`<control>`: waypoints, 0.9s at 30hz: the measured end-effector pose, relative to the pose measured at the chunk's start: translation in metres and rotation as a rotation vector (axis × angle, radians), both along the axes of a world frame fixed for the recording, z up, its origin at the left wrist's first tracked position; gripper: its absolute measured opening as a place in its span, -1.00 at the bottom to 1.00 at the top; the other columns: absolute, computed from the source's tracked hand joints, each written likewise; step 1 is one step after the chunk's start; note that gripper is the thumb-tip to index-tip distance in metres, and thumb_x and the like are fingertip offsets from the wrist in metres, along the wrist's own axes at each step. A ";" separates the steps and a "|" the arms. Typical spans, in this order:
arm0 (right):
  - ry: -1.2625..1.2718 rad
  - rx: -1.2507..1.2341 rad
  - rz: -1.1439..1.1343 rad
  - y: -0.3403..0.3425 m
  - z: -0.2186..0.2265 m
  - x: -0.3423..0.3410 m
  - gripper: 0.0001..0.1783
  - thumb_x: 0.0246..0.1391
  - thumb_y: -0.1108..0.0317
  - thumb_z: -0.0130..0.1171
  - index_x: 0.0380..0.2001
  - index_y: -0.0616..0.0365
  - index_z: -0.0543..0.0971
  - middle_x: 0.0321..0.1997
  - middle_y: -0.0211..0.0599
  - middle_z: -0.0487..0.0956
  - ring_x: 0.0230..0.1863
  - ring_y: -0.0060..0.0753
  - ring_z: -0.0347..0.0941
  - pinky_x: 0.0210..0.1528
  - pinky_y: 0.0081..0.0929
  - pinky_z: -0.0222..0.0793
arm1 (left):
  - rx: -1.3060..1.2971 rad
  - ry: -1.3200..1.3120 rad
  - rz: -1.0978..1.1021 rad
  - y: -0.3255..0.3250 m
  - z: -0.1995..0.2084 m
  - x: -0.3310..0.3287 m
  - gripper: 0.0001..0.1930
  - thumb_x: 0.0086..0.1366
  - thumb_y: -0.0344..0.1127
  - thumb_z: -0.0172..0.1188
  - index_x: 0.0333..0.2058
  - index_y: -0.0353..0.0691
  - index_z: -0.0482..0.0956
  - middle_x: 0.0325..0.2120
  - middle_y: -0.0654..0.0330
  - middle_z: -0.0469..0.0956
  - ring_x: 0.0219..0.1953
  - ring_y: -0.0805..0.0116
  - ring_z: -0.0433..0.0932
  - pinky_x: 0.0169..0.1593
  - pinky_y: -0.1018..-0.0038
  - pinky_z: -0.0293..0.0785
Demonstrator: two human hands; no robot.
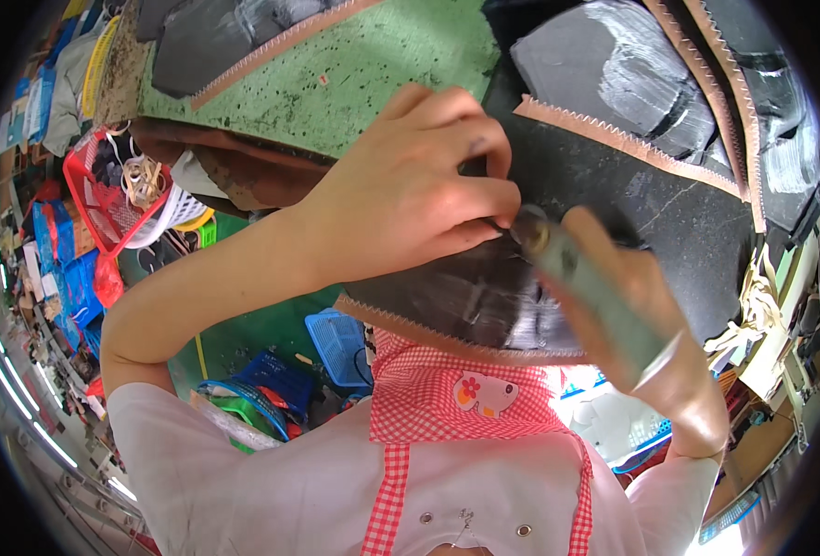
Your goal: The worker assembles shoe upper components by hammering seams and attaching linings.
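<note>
A black leather-like panel (428, 295) with a zigzag-stitched brown edge strip (456, 347) lies in front of me at the table's near edge. My left hand (400, 199) rests over it, fingers curled, thumb and forefinger pinching dark material at its upper part; the pinched bit is mostly hidden. My right hand (649, 283), smeared by motion, is wrapped round a thick grey-green tool (604, 301). The tool's rounded, metallic-looking end (532, 230) is right beside my left fingertips. Its exact kind is blurred, and I cannot tell whether it touches the panel.
More black panels (614, 74) with stitched brown edging lie at the far right, and another (234, 46) at the far left. A speckled green tabletop (428, 46) adjoins a dark board (697, 241). Baskets stand lower down, one red (104, 208), one blue (340, 347). Pale scraps (762, 296) hang at right.
</note>
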State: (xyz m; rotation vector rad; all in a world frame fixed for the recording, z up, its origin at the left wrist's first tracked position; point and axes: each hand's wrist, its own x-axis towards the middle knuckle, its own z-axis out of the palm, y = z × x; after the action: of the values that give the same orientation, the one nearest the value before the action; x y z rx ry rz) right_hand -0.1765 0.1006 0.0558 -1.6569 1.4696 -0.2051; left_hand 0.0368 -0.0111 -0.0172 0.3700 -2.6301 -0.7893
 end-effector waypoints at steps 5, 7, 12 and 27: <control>-0.120 -0.190 -0.084 0.011 -0.002 -0.023 -0.82 0.22 0.55 0.14 -0.12 0.32 0.49 -0.34 0.01 0.53 -0.50 -0.20 0.56 -0.49 -0.40 0.39 | 0.075 0.037 -0.002 -0.004 -0.005 0.000 -0.79 -0.07 -0.36 0.48 -0.43 -0.06 0.64 -0.32 0.36 0.55 -0.17 0.29 0.48 -0.12 0.35 0.42; -0.003 -0.299 -0.359 0.031 -0.001 -0.042 -0.70 0.24 0.57 0.15 0.04 0.38 0.49 -0.24 -0.09 0.64 -0.44 -0.51 0.50 -0.41 -0.51 0.39 | 0.065 0.002 -0.029 -0.002 -0.002 -0.004 -0.82 0.01 -0.40 0.46 -0.40 -0.12 0.63 -0.40 0.33 0.56 -0.29 0.31 0.53 -0.25 0.43 0.48; 0.019 -0.194 -0.798 0.068 0.032 -0.061 -0.78 0.30 0.48 0.11 -0.04 0.32 0.55 -0.51 -0.57 0.45 -0.58 -0.85 0.21 -0.56 -0.76 0.00 | 0.249 0.163 -0.009 0.021 -0.001 -0.073 -0.84 0.10 -0.42 0.41 -0.34 -0.16 0.61 -0.41 0.30 0.57 -0.41 0.30 0.59 -0.36 0.41 0.51; 0.034 -0.273 -0.500 0.058 0.008 -0.082 -0.78 0.18 0.53 0.23 -0.14 0.32 0.46 -0.46 -0.19 0.51 -0.61 -0.37 0.40 -0.51 -0.45 0.33 | -0.081 0.160 -0.128 0.015 -0.011 -0.100 -0.80 -0.15 -0.33 0.49 -0.47 -0.01 0.70 -0.38 0.39 0.54 -0.22 0.31 0.50 -0.21 0.33 0.46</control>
State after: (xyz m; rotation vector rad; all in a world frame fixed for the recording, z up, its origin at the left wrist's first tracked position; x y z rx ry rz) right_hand -0.2589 0.1582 0.0633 -1.4723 1.9315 -0.6807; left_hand -0.0631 0.0043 -0.0282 0.1124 -2.5443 -0.7175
